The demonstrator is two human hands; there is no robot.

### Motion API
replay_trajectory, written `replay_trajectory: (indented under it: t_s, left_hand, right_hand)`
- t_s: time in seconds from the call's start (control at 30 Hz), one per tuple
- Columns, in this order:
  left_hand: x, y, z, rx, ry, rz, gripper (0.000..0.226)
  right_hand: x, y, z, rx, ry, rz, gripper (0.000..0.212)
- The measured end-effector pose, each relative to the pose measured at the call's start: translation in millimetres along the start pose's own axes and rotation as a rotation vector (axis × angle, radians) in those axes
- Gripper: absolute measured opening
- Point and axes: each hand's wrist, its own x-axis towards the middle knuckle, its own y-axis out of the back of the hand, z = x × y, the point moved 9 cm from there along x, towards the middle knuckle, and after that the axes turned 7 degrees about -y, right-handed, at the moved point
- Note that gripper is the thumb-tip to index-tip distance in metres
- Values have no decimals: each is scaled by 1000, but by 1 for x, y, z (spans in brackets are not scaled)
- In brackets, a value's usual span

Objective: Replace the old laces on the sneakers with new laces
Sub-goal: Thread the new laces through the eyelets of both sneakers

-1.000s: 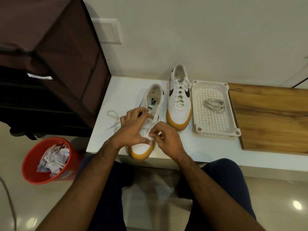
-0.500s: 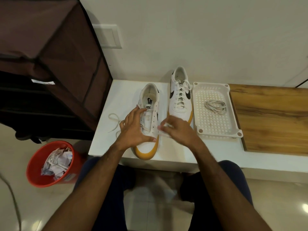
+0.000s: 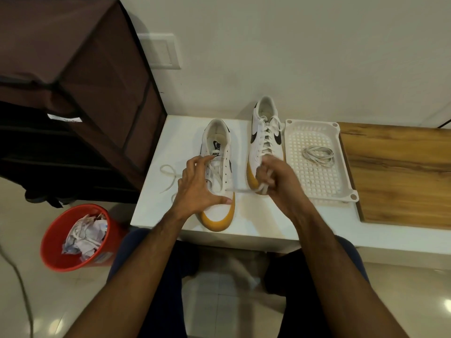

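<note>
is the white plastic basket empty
No, a coiled white lace lies on the perforated floor of the white plastic basket.

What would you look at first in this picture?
Two white leather sneakers with yellow toes sit on the white table; the left hand steadies the nearer one while the right hand pulls its white lace sideways. Down left, a bright red bucket holds crumpled paper.

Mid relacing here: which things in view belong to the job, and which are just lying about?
Job: near sneaker under left hand; lace gripped by right hand; laced sneaker; coiled lace in white tray.
Lying about: red bin, brown fabric rack, wooden board.
</note>
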Motion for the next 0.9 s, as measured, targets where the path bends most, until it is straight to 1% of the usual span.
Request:
replay_trajectory:
  t_s: [0.03, 0.07, 0.1, 0.13, 0.2, 0.23, 0.33, 0.4, 0.43, 0.47, 0.5, 0.53, 0.6, 0.63, 0.67, 0.7, 0.73, 0.77, 0.83, 0.87, 0.9]
  left_hand:
    - [-1, 2, 1, 14, -2, 20, 126]
    - [-1, 3, 2, 33, -1, 33, 125]
    - [-2, 3, 4, 59, -3, 43, 125]
    - [-3, 4, 6, 85, -10, 54, 124]
    - [-5, 7, 9, 108, -27, 84, 124]
    - [-6, 10, 12, 104, -39, 106, 124]
    - [-6, 12, 14, 60, -56, 142, 129]
    - [-4, 9, 9, 25, -5, 114, 140]
    - [-4, 6, 4, -1, 33, 92, 145]
    - [-4, 5, 0, -35, 65, 73, 148]
    - [-4, 3, -4, -73, 90, 54, 150]
    - [-4, 1, -6, -101, 107, 31, 150]
    - [-4, -2, -8, -112, 127, -8, 148]
    - [-3, -2, -9, -108, 131, -16, 146]
    - [-2, -3, -10, -107, 135, -18, 145]
    - [-2, -3, -11, -110, 136, -16, 144]
    - [-1, -4, -12, -115, 133, -16, 143]
    - [-1, -4, -13, -115, 129, -16, 141]
    - [0, -4, -12, -96, 115, -15, 136]
    - [0, -3, -11, -87, 107, -16, 133]
    - [-1, -3, -8, -77, 96, -14, 130]
  right_hand:
    - [2, 7, 10, -339, -58, 122, 32]
    - [5, 10, 21, -633, -115, 198, 32]
    - [7, 8, 30, -850, -159, 213, 35]
    - [9, 3, 36, -970, -173, 196, 40]
    - [12, -7, 41, -1001, -169, 157, 48]
    - [12, -12, 41, -1019, -161, 143, 47]
    - [17, -23, 47, -1179, -110, 100, 30]
    - [18, -24, 50, -1166, -79, 60, 17]
    - [18, -24, 48, -1117, -54, 24, 16]
    - [18, -25, 43, -1016, -14, -25, 16]
    - [15, -27, 32, -821, 42, -86, 17]
    - [9, -26, 16, -526, 104, -140, 15]
    - [-6, -17, -21, 178, 221, -251, 13]
    - [-11, -12, -35, 447, 262, -322, 12]
    - [-14, -6, -39, 619, 268, -355, 11]
    - [-12, 0, -36, 685, 235, -329, 13]
    - [-8, 6, -26, 636, 164, -238, 18]
    - [-3, 13, -13, 446, 84, -95, 22]
    - [1, 28, 10, -181, -59, 204, 24]
    - [2, 30, 19, -439, -126, 287, 24]
    - [5, 25, 26, -614, -171, 296, 28]
